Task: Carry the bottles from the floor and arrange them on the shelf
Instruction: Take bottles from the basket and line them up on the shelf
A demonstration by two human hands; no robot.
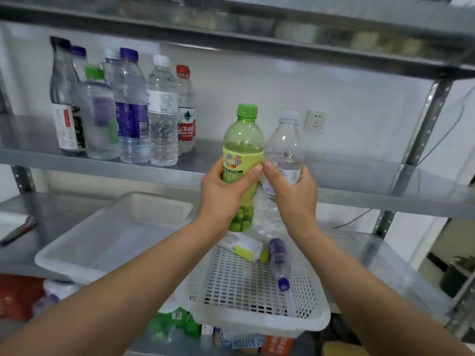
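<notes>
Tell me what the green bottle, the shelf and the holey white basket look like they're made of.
Green bottle: likely clear green-tinted plastic, glossy; you see through it above the label. Shelf: seemingly metal, dull grey with soft reflections. Basket: probably moulded white plastic, matte, with punched slots.

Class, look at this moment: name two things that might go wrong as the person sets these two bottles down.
1. The left hand holds the green bottle and the right hand the clear bottle, close side by side; they may knock together when set down.
2. The standing bottles crowd the left end of the shelf; sliding a new one in could topple them.
</notes>
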